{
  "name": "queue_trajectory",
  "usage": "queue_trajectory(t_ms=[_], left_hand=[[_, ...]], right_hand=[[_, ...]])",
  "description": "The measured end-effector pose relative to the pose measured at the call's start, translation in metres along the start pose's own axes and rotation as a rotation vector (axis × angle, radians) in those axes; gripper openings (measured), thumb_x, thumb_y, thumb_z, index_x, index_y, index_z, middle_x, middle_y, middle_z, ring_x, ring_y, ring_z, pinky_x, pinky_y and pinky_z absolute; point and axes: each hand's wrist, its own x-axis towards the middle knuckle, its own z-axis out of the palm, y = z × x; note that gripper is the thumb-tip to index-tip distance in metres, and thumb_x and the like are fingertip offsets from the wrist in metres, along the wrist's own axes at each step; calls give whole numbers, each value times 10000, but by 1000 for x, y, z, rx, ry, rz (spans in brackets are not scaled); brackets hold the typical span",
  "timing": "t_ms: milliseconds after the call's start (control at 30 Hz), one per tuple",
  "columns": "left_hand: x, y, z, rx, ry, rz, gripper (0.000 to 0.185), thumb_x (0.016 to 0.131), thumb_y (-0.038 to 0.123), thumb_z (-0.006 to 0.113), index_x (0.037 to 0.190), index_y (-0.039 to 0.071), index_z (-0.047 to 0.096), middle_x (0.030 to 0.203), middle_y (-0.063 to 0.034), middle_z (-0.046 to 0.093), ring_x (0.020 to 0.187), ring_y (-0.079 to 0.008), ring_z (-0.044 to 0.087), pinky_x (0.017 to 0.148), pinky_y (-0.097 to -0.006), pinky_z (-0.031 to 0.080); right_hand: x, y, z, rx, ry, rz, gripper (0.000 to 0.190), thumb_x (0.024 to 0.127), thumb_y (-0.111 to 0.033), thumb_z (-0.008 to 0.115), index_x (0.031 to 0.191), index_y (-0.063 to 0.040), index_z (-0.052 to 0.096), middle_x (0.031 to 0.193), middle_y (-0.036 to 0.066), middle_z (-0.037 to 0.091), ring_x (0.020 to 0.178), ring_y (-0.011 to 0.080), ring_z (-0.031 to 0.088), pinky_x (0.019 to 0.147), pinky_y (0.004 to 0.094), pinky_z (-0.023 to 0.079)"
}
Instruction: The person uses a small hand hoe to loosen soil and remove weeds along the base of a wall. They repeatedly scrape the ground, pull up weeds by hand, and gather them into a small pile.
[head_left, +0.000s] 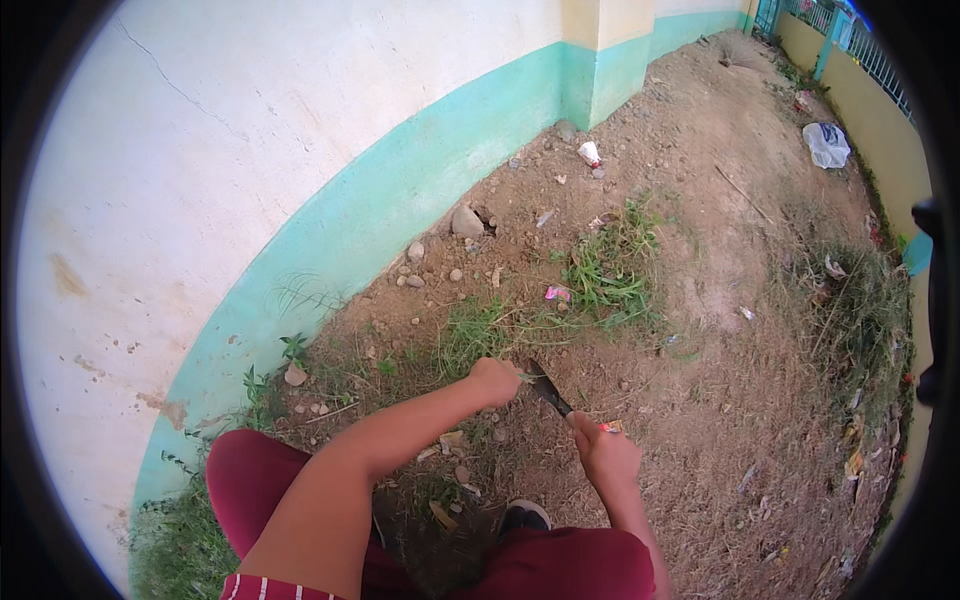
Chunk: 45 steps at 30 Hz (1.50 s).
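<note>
My left hand (496, 381) is closed in a fist at the near edge of a green grass clump (472, 337). A few grass blades stick out of the fist toward the right. In my right hand (609, 451) is the handle of a dark-bladed hand tool (549, 388), a knife or narrow trowel. Its blade points up and left, its tip close to my left fist. I cannot tell whether the blade touches the soil. Beyond the hands lies a larger heap of green weeds (611, 270), with a pink wrapper (557, 293) at its left side.
A white and green wall (420, 150) curves along the left. Stones (466, 223) lie near its foot. Dry weeds (855, 322) are piled along the right-hand low wall (885, 127), with a white plastic bag (826, 145) farther off. My shoe (525, 516) rests on the soil below.
</note>
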Motion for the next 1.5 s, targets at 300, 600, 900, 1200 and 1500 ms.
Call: queue_trajectory(t_ms=[300,600,900,1200,1500], left_hand=[[-38,-66,-117,-653,236,-40,412,786,318,697,1100,77,582,949,-119,647,906,-259,639,755,-393,508],[12,-46,11,-688,65,-496,1395,503,755,738,1491,141,-32,1464,-283,143,1365,-499,133,1058,-603,282],[3,32,8,-747,32,-478,730,806,111,683,1390,168,249,1347,-264,221,1260,-534,268,828,-537,472],[35,64,-31,-791,489,-33,232,733,-47,559,960,1,547,996,-258,535,951,-423,545,794,-468,456],[65,44,-196,-344,615,13,188,755,22,500,912,2,601,816,-253,620,842,-407,623,744,-475,505]], right_hand=[[-19,5,-112,-80,316,-60,260,793,-327,691,1021,-204,668,665,60,643,550,282,635,482,386,489],[90,-5,-7,-203,399,-179,213,874,-299,598,1067,-212,622,668,70,630,535,277,637,462,399,493],[-6,32,-29,-258,245,-284,191,853,-254,609,1039,-212,624,634,38,602,515,218,628,435,359,478],[-33,70,-62,-86,316,33,316,782,-287,697,1087,-211,666,704,74,643,586,284,642,516,389,500],[-41,80,-113,24,513,204,329,758,-219,725,1081,-183,677,765,90,677,634,289,647,579,381,506]])
